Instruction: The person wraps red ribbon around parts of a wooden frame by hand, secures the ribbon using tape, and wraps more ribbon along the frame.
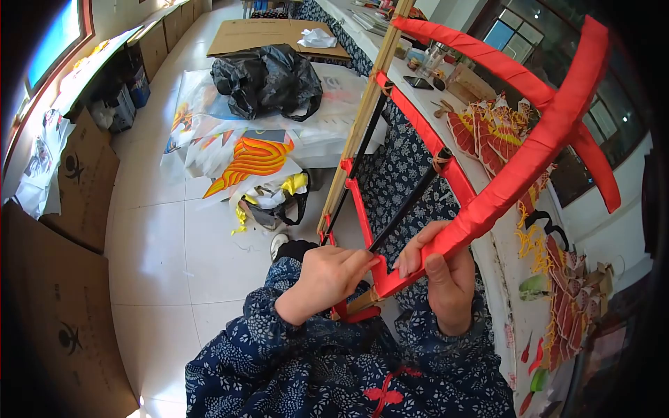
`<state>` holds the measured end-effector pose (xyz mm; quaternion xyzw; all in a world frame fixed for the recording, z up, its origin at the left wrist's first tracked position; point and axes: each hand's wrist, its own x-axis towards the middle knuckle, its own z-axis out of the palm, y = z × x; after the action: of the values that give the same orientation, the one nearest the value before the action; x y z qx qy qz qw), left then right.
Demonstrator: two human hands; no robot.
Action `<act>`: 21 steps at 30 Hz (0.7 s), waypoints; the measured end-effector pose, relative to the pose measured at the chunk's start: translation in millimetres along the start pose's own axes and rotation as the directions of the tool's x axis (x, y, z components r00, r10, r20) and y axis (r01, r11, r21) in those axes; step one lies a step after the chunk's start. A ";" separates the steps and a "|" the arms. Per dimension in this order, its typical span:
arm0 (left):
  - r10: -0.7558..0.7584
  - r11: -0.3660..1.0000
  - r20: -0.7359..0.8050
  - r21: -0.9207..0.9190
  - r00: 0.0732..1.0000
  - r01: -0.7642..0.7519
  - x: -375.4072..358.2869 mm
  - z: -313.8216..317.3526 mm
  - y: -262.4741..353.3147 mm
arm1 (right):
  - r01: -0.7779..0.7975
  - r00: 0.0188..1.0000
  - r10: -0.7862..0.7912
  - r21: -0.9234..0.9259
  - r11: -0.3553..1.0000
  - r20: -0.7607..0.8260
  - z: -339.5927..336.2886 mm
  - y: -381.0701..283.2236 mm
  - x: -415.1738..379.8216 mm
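Observation:
A large frame [481, 212] stands tilted in front of me, its bars bound in red cloth or ribbon, with curved red arms at the top right. Thin black rods [404, 211] and pale wooden strips [346, 160] form its other side. My right hand [446, 282] is closed around the lower end of the thick red bar, thumb on the near side. Beside it, my left hand [327, 277] has its fingers bent together against the red-wrapped lower corner. What lies under the left fingertips is partly hidden.
Along the right runs a long table [498, 285] with red and yellow decorated pieces [481, 136], a phone [418, 83] and jars. Ahead, a black plastic bag [265, 80] lies on a plastic-covered stack. Cardboard boxes [59, 313] line the left wall beside the tiled floor [150, 251].

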<state>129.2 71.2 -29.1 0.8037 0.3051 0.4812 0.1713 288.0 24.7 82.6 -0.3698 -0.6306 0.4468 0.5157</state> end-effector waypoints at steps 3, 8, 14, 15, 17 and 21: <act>0.056 0.997 -0.005 0.054 0.998 -0.056 3.2 1.7 7.6 | 0.011 1.000 -0.011 -0.017 1.000 0.019 -1.1 0.6 -0.5; 0.129 0.982 0.116 0.123 0.985 -0.143 16.4 -9.9 18.1 | 0.004 1.000 -0.004 -0.013 1.000 0.013 -1.9 -0.6 -1.7; 0.047 0.984 0.224 0.156 0.973 -0.083 27.3 -16.6 20.3 | 0.002 0.999 0.000 -0.037 0.999 0.054 -9.1 -5.4 -1.8; -0.023 0.997 0.185 0.071 0.983 0.010 26.4 -16.9 20.2 | 0.016 0.998 -0.014 -0.038 0.999 0.055 -10.9 -6.2 -1.2; -0.174 0.976 0.130 -0.110 0.976 0.189 22.5 -18.3 20.1 | 0.008 1.000 -0.007 0.030 1.000 -0.008 -21.2 7.2 -2.2; -0.386 0.890 0.181 -0.184 0.905 0.416 10.3 -32.4 16.3 | -0.076 0.985 0.087 0.078 0.994 -0.149 -56.7 56.7 -18.1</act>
<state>109.7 65.1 2.5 0.7311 0.3973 0.4086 0.3750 347.4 36.9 27.2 -0.4094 -0.5571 0.4605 0.5567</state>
